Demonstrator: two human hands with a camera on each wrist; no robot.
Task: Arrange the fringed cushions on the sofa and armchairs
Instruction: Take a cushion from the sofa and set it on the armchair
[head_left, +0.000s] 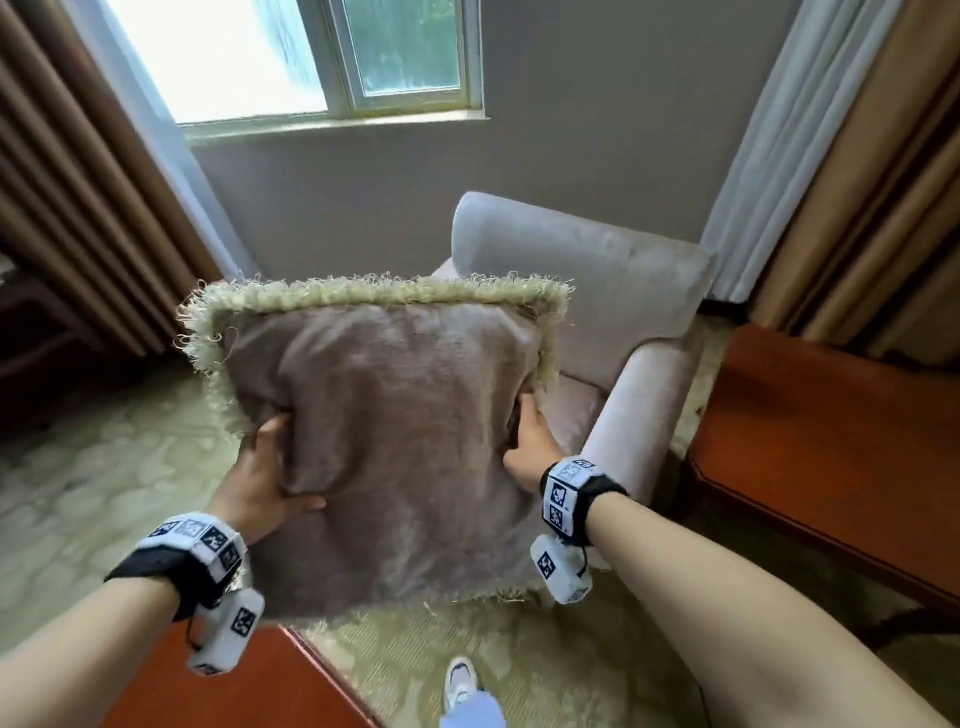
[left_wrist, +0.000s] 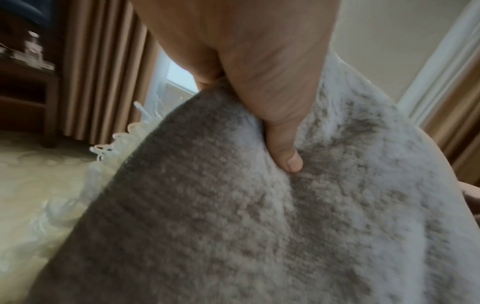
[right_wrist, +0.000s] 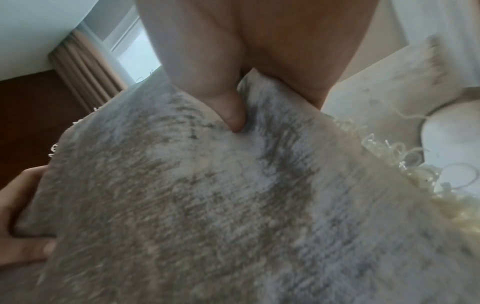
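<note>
Holding a fringed cushion (head_left: 395, 436) up in the air with both hands, in front of a pale velvet armchair (head_left: 613, 322) that stands under the window (head_left: 332, 57). Left hand (head_left: 265, 478) gripping the cushion's left edge, thumb (left_wrist: 284, 148) pressed into the taupe pile on the near face, remaining fingers out of sight behind it. Right hand (head_left: 530, 447) gripping the right edge the same way, thumb (right_wrist: 231, 115) dug into a fold of the fabric, the other fingers hidden behind. Cushion clear of the seat, tilted with its top edge leaning away toward the chair back, cream fringe (head_left: 374, 293) running along the top and down both sides. Chair back and right armrest showing past the cushion's far right corner; most of the seat covered from view. Brown curtains (head_left: 78, 218) hanging far left and far right of the window, with pale sheers beside them. Reddish wooden surface (head_left: 831, 441) to the right of the armchair, another wooden corner (head_left: 234, 686) near left. Patterned green carpet (head_left: 104, 457) underneath, a white shoe (head_left: 460, 680) at the near edge. Marker-covered bands (head_left: 197, 545) strapped on both wrists.
</note>
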